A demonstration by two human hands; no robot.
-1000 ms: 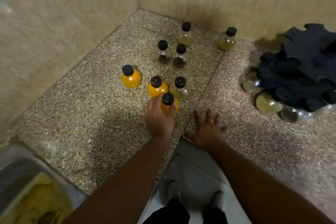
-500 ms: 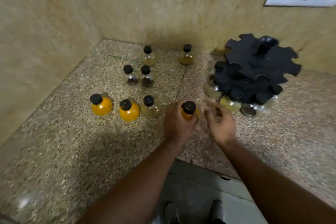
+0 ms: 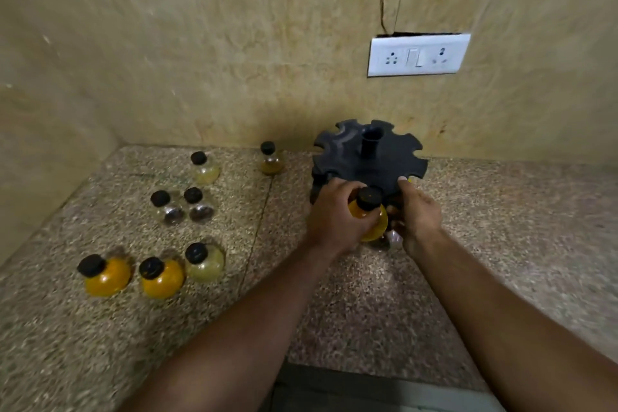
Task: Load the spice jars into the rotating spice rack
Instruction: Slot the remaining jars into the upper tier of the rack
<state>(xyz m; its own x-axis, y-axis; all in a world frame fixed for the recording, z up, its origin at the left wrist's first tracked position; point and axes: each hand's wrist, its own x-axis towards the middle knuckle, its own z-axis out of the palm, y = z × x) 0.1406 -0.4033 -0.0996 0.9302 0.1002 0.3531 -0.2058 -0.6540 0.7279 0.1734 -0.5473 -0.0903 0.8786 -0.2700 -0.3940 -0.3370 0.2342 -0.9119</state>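
My left hand (image 3: 334,214) grips an orange jar with a black cap (image 3: 369,217) and holds it against the front edge of the black notched rotating rack (image 3: 368,157), which stands by the back wall. My right hand (image 3: 418,214) rests on the rack's front right edge, fingers curled on it. Several jars stand loose on the counter to the left: two orange ones (image 3: 103,274) (image 3: 160,278), a pale yellow one (image 3: 204,261), two clear ones with dark contents (image 3: 167,207) (image 3: 199,206), and two more near the wall (image 3: 204,167) (image 3: 271,159). Jars low in the rack are mostly hidden by my hands.
The speckled stone counter (image 3: 501,244) meets walls at the back and left, forming a corner. A white switch and socket plate (image 3: 418,55) hangs on the back wall above the rack, with thin wires rising from it. The counter's front edge lies below my forearms.
My left hand lifted the orange jar from the group and carried it right to the rack. My right hand left the counter edge and came to the rack's rim.
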